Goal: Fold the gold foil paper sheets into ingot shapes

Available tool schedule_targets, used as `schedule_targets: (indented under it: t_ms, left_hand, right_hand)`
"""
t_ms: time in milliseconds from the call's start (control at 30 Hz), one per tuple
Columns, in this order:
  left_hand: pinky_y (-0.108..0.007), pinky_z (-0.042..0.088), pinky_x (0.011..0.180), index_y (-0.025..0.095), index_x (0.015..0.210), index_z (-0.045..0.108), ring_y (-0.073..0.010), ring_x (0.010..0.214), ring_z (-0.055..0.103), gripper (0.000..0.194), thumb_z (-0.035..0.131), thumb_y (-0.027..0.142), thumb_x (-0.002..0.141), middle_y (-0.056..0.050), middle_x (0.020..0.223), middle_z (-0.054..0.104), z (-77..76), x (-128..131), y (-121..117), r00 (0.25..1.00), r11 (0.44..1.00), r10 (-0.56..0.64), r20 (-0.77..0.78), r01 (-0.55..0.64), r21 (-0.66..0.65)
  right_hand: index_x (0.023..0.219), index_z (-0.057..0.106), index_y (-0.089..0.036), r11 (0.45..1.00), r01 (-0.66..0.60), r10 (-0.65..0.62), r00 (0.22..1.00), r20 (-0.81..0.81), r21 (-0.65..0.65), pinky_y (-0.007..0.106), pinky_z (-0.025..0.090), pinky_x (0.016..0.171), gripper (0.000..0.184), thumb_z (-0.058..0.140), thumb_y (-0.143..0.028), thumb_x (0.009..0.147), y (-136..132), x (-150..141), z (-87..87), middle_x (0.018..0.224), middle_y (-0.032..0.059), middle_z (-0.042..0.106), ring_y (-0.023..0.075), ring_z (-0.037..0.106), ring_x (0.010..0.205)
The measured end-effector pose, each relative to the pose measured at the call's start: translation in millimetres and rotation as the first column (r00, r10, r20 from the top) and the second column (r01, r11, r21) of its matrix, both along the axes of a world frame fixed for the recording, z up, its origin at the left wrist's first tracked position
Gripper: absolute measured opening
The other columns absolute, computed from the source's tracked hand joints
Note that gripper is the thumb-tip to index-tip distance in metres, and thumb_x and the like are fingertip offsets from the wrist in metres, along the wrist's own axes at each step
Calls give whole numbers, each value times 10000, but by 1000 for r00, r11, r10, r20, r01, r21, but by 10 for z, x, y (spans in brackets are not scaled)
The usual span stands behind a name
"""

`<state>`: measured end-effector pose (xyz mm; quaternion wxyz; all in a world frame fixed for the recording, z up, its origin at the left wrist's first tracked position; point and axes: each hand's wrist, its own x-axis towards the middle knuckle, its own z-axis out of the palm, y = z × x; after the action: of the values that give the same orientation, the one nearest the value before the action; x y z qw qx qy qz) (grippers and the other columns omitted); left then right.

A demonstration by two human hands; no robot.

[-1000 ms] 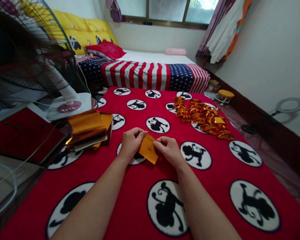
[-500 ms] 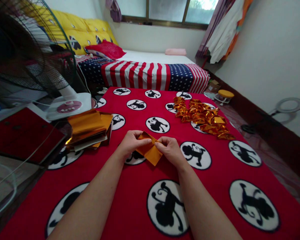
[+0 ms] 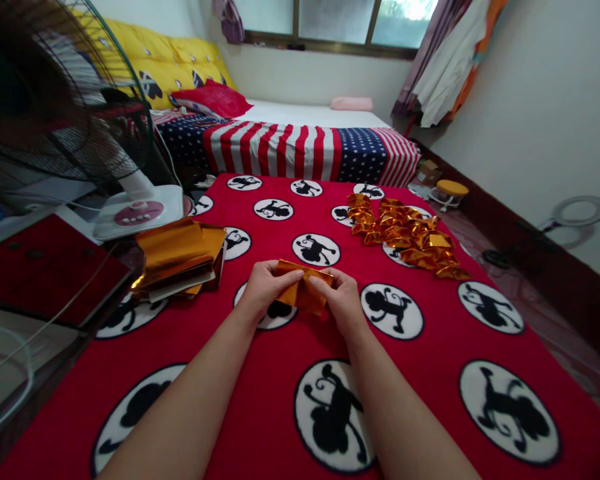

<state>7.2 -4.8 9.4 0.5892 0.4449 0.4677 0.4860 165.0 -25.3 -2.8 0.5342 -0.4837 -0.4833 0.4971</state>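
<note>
Between my two hands is a piece of shiny gold foil paper (image 3: 306, 297), creased and held above the red cloth. My left hand (image 3: 266, 285) grips its left side, thumb lying across the top face. On the opposite side my right hand (image 3: 341, 293) pinches it, the thumb pointing inward near the other thumb. Fingers beneath the paper are hidden. A stack of gold foil sheets (image 3: 173, 250) lies to the left of my hands. Over to the right sit several folded gold foil pieces (image 3: 405, 230) in rows.
The red cloth (image 3: 260, 427) with monkey prints covers the surface before me. A running fan (image 3: 135, 207) stands at the left, beside a dark red box (image 3: 45, 267). Farther back is a bed (image 3: 290, 150); a yellow-topped stool (image 3: 453, 188) and a ring light (image 3: 580, 210) are at the right.
The foil paper has been opened wider and turned, so its upper edge lies nearly level. My left thumb has moved inward over it, and my right thumb now points toward the left one.
</note>
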Motion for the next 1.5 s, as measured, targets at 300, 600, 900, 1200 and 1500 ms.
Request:
schedule_targets:
  t_ms: [300, 600, 900, 1200, 1500]
  left_hand:
    - [-249, 519, 587, 107, 788, 735, -161, 603, 661, 357, 844, 356, 556, -57, 733, 744, 7, 105, -39, 998, 999, 37, 55, -38, 20]
    - [-266, 530, 602, 118, 813, 736, -173, 620, 672, 376, 850, 367, 555, -62, 758, 751, -12, 49, -22, 998, 999, -35, 45, 36, -16]
    - [-211, 450, 499, 113, 709, 730, -126, 522, 611, 388, 838, 440, 532, -42, 638, 707, 5, -104, 64, 999, 999, -14, -40, 13, -34]
    - [-207, 476, 529, 122, 791, 726, -133, 583, 634, 355, 812, 415, 608, -40, 705, 715, 33, -117, 30, 988, 989, -148, -34, 148, -4]
    - [-225, 491, 496, 102, 743, 722, -127, 494, 608, 363, 857, 370, 540, -31, 626, 706, 50, -58, -19, 995, 991, -95, 1, 95, -95]
  right_hand:
    - [804, 655, -170, 999, 37, -41, 990, -132, -34, 291, 523, 655, 295, 767, -388, 641, -15, -23, -6, 761, 30, 690, 184, 638, 679]
    - [767, 659, -168, 995, 58, -67, 993, -99, -86, 287, 514, 607, 263, 766, -352, 613, 10, 10, -21, 689, 12, 672, 175, 623, 618]
    - [773, 681, -156, 991, 72, -88, 985, -146, -110, 267, 489, 580, 261, 772, -329, 600, 12, 73, 35, 689, 18, 682, 169, 622, 607]
    - [753, 670, -159, 991, 34, -57, 984, -171, -132, 283, 516, 600, 263, 780, -329, 585, 6, 64, 56, 692, 23, 682, 175, 632, 610]
    - [710, 677, -159, 991, -46, 31, 992, -118, -128, 249, 475, 505, 270, 806, -363, 589, 8, 60, -3, 608, 4, 650, 145, 587, 525]
